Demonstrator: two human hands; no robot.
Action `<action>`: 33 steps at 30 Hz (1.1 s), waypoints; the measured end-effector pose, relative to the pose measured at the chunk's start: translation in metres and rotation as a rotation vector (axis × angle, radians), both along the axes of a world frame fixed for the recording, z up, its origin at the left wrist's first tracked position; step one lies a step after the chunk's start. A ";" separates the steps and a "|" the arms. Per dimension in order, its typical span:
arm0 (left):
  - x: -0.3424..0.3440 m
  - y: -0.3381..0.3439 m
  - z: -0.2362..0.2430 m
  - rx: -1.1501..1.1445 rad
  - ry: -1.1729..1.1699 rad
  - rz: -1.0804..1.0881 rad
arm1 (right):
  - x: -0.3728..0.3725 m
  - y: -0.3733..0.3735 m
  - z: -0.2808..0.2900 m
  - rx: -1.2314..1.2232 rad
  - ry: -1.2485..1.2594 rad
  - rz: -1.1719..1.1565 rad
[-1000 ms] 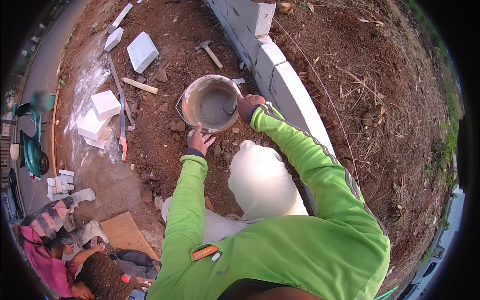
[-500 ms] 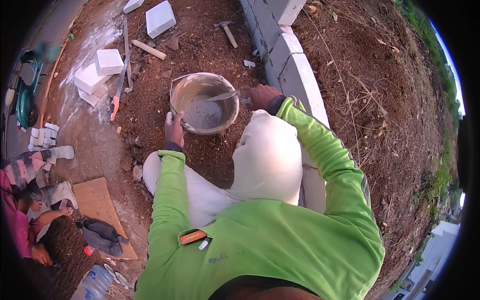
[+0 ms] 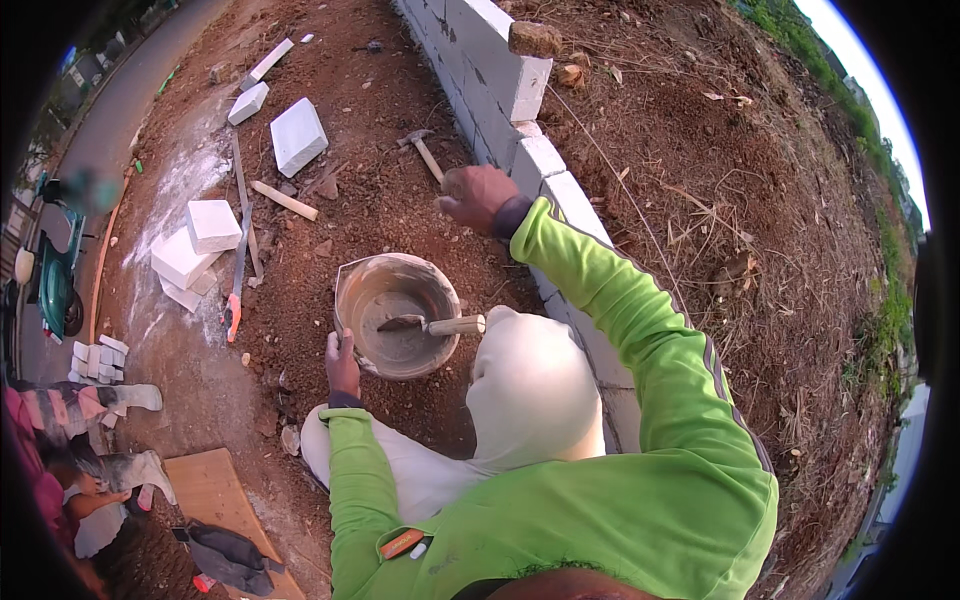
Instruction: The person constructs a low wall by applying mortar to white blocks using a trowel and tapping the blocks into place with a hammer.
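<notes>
Left hand (image 3: 343, 368) gripped a round, grey-smeared bucket (image 3: 405, 369), wooden-handled metal trowel (image 3: 455, 326) across its rim, right hand (image 3: 480, 198) curled up past it, couldn't tell if holding anything.

Reddish-brown ground (image 3: 300, 365) spreads before me. On it sit my bucket (image 3: 365, 290), a hammer (image 3: 430, 160), a stick (image 3: 285, 201), a saw (image 3: 239, 275), white blocks (image 3: 298, 137), some stacked, and a heap of small bricks (image 3: 98, 358); a board (image 3: 215, 485) lies to my left.
</notes>
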State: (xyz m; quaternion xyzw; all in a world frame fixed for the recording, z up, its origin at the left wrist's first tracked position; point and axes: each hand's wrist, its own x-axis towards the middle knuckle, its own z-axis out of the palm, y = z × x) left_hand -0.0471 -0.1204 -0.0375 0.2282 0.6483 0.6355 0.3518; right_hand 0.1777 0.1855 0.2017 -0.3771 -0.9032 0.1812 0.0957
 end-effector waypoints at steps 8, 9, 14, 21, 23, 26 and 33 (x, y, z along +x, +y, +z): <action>0.008 0.002 0.010 -0.002 -0.010 0.026 | 0.039 0.263 0.158 0.224 0.138 -0.646; 0.009 0.007 0.011 0.012 -0.021 0.041 | 0.044 0.289 0.152 0.180 0.123 -0.675; 0.014 -0.001 0.017 -0.011 0.005 0.086 | 0.030 0.298 0.138 0.089 0.052 -0.588; 0.017 0.001 0.019 -0.028 -0.001 0.096 | 0.024 0.309 0.131 0.026 0.018 -0.582; 0.014 -0.001 0.019 -0.053 0.015 0.081 | 0.026 0.309 0.134 0.034 0.025 -0.551; 0.016 0.001 0.017 -0.038 -0.038 0.116 | 0.029 0.318 0.129 0.059 0.013 -0.529; 0.012 0.003 0.013 -0.052 0.027 0.076 | 0.036 0.328 0.118 0.087 0.054 -0.516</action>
